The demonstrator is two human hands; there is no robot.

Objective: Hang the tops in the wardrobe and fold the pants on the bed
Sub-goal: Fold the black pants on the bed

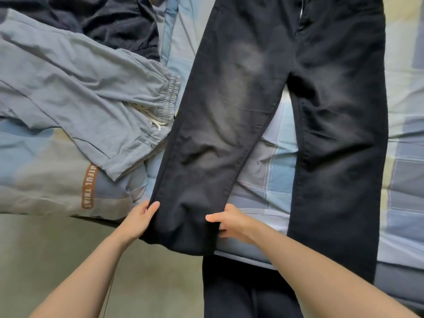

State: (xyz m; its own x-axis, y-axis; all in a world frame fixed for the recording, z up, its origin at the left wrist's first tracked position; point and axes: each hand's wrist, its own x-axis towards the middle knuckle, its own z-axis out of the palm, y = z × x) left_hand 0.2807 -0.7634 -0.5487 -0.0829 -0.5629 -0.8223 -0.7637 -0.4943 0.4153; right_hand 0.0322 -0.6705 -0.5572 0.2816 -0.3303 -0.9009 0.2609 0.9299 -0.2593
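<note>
Black jeans [286, 92] lie spread flat on the bed [403, 92] — the left hand [140, 220] and right hand [231, 222] each pinch an edge of one leg near its hem, both grips closed on cloth.

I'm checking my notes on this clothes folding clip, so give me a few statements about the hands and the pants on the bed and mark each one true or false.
1. Both hands grip the same leg of the black jeans. True: the left hand and right hand hold its hem end.
2. The black jeans are already folded in half. False: they lie spread out, legs apart.
3. Grey drawstring pants lie left of the jeans. True.
4. The right hand rests flat on the checked bedsheet. False: it pinches the jeans leg.
5. The other jeans leg hangs past the bed edge. True.
</note>
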